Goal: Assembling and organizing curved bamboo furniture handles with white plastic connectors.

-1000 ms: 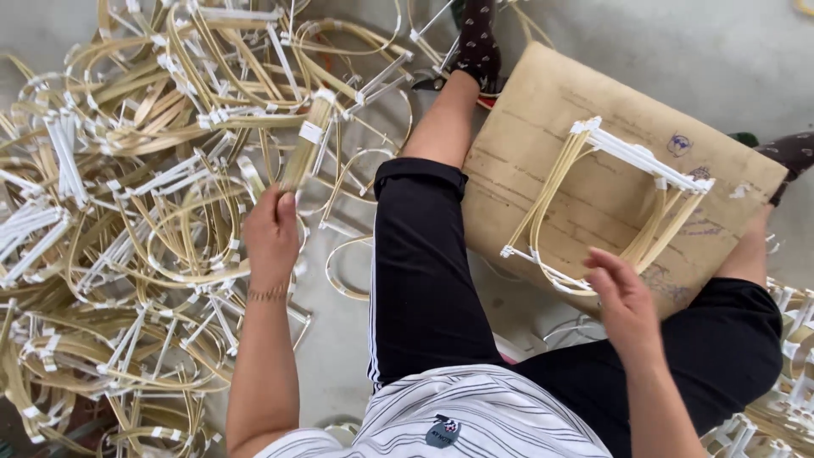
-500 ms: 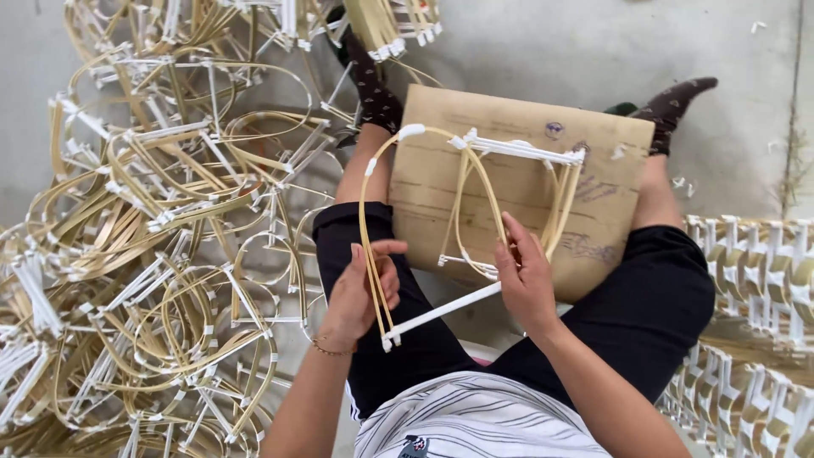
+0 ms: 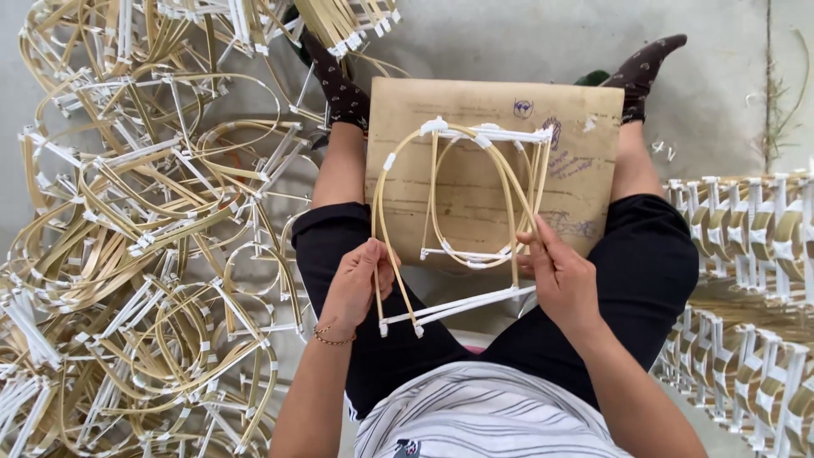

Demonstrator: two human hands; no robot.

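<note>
Head view: the bamboo frame [image 3: 462, 220] lies on a cardboard board [image 3: 585, 127] across the lap. Left hand [image 3: 360, 284] fingers pinch its left strip; right hand [image 3: 560, 276] fingers pinch the right side (loose frames [image 3: 153, 246] heaped alongside). Keeping both grips even would likely hold it square.

I see a bamboo-strip frame [image 3: 462, 225] of pale yellow bent loops joined by white straight bars and white tape wraps. It lies flat across a brown cardboard sheet [image 3: 585, 119] on my lap, its near crossbar overhanging the cardboard's near edge toward me.
</note>
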